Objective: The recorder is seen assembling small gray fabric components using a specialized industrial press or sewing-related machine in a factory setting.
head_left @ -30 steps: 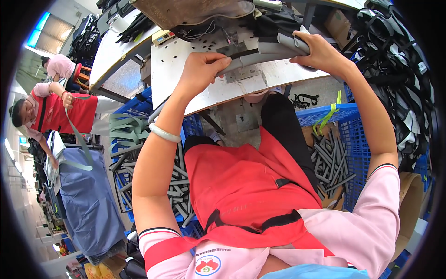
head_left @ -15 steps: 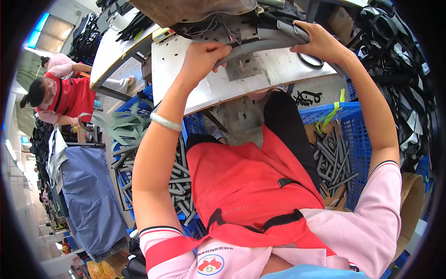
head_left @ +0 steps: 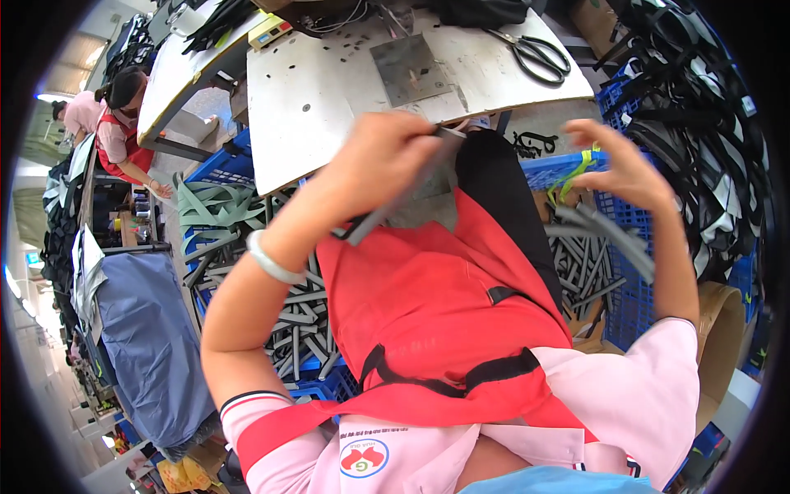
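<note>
Centre of frame, left hand: the left hand is closed in a fist around one grey strip, which slants from the table edge down toward the lower left, over the red apron.
Right of centre, right hand: the right hand is open with fingers curled and spread, gripping nothing; it hovers above the blue crate on the right, just over the grey strips inside it.
Upper centre, worktable: one white table dotted with small dark pieces, bearing one square grey metal plate and one pair of black scissors.
Left of centre, crate: a second blue crate heaped with grey strips, too many to count.
Upper left, device: one small yellowish box with a pale panel at the table's far edge.
Lower centre, badge: one round red and green emblem on the pink shirt.
Far left, people: two other persons bent at a neighbouring table.
Left wrist: one pale bangle.
</note>
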Tool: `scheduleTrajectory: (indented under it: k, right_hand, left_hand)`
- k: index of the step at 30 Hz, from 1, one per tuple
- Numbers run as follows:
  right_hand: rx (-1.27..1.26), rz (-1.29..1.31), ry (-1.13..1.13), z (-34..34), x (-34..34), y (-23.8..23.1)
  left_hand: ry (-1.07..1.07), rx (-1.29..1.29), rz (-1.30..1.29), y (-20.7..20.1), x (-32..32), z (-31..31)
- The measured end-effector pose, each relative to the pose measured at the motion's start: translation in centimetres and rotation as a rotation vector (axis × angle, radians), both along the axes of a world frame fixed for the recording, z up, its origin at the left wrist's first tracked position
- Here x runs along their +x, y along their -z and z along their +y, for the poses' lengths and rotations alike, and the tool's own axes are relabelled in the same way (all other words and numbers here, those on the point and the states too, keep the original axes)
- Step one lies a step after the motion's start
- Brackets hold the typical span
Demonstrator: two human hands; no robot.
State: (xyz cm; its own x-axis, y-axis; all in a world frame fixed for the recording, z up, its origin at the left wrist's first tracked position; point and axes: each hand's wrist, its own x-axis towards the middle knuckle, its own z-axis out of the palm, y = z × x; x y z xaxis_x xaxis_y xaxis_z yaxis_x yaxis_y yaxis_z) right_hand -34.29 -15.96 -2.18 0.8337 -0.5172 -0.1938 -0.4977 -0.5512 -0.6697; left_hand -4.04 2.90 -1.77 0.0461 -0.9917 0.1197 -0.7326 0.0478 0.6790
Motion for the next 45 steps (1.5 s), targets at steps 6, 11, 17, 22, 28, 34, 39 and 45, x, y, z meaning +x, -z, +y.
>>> scheduleTrajectory:
  k: [6, 11, 17, 22, 28, 34, 39, 45]
  right_hand:
    - [0.134, -0.663, -0.224, 9.9, 6.5, 7.3]
    - [0.818, -0.768, 0.219, 4.1, 3.6, 5.4]
    - [0.234, 0.227, -0.013, 3.0, 1.3, 7.6]
    - [-0.277, -0.525, -0.233, 8.5, 7.7, 1.8]
    - [-0.064, -0.223, -0.361, 5.8, 10.2, 2.9]
    - [-0.798, -0.385, -0.22, 0.5, 12.7, -0.4]
    - [-0.865, -0.401, -0.165, -3.0, 15.4, 0.5]
    - [-0.813, -0.356, -0.121, -4.6, 16.9, 1.3]
  left_hand:
    - [0.23, -0.324, 0.1, 1.1, -7.5, -1.9]
    - [0.025, 0.57, 0.068, 4.0, 0.3, 3.1]
    - [-0.046, 0.485, 0.53, 2.2, -0.9, 4.8]
    - [-0.013, 0.466, 0.685, 1.5, -1.6, 3.8]
    - [-0.051, 0.373, 0.518, -2.2, -2.0, 3.0]
    - [-0.239, -0.045, 0.263, -1.9, 0.8, -0.6]
    - [-0.285, -0.013, 0.413, -1.4, 3.0, -4.2]
    - [-0.341, 0.007, 0.424, -0.5, 4.2, -6.1]
